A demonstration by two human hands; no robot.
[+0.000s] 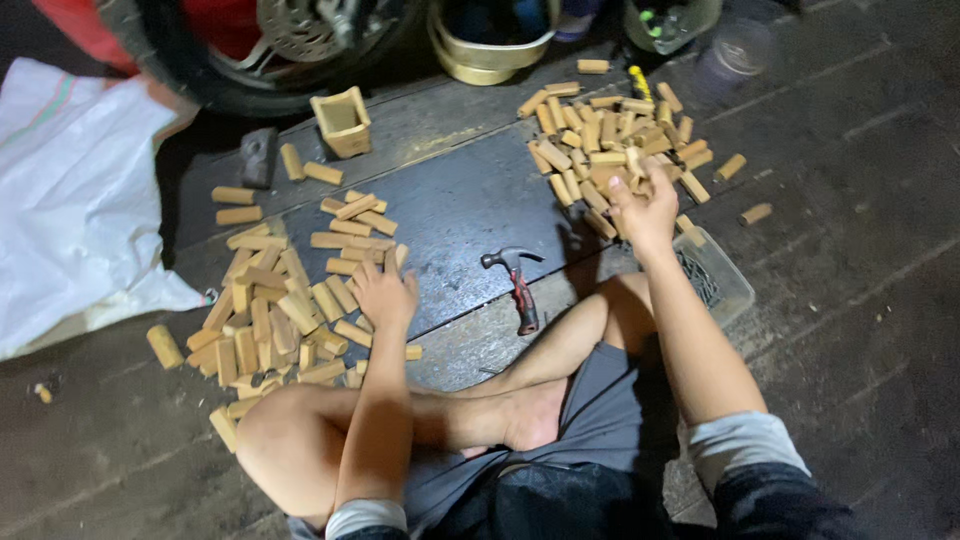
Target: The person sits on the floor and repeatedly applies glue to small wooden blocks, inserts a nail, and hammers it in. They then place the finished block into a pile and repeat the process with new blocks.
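Dark wooden floor [450, 200]. Left hand [385, 297] flat, fingers apart, on wood blocks [270, 310]; right hand [643, 208] pinching a block [634, 160] over another pile [610, 140].

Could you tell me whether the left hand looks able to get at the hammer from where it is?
Probably yes: the left hand rests beside the hammer, with bare floor between them.

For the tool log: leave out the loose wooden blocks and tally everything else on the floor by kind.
Claw hammer: 1
Square wooden box: 1
Dark metal block: 1
Clear plastic tray of nails: 1
White woven sack: 1
Round containers along the top edge: 2, possibly more in the dark
Total: 7
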